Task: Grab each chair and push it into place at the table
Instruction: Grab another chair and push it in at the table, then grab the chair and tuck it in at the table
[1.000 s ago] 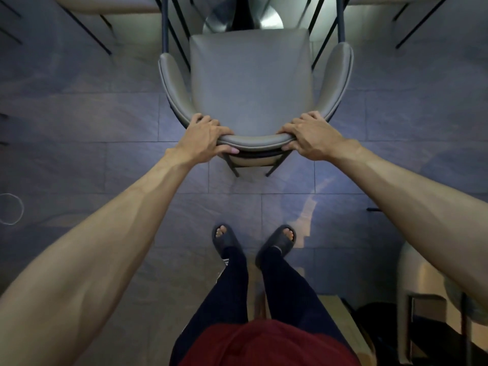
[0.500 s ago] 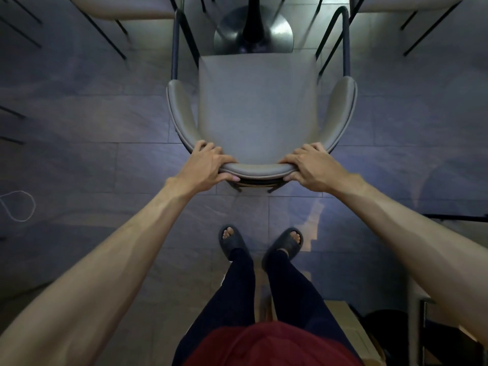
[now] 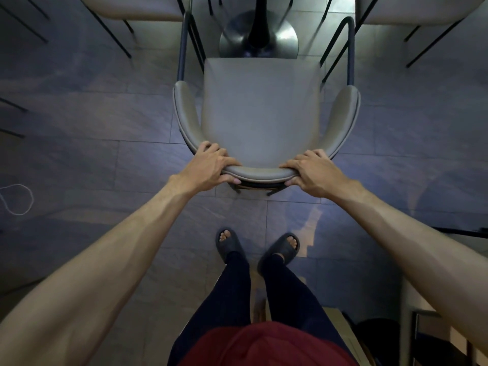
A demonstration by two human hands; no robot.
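- Left hand (image 3: 208, 167): fingers curled over the top rail of the grey padded armchair with dark metal legs (image 3: 260, 112), thumb tucked beneath the rail; closed firmly on it.
- Right hand (image 3: 313, 171): same wrap on the rail's other end, fingers on top, thumb underneath; closed on the chair.
- Chair sits directly ahead of the person's feet in dark slide sandals (image 3: 257, 247), on the grey stone-tile floor (image 3: 79, 122). Its front seat edge lies just beside the round brushed-metal pedestal base (image 3: 257, 35) of the table; the tabletop itself I cannot make out.
- Two more pale seats, upper left (image 3: 132, 7) and upper right (image 3: 412, 9), flank the base.
- Risks, as judgement: front legs could strike the pedestal base if pushed hard; an uneven push from one hand could skew the chair toward a neighbouring seat's thin legs; legs may catch on tile joints.
- Containers: none visible. A white cord loop (image 3: 18, 199) lies far left, clear of the path.
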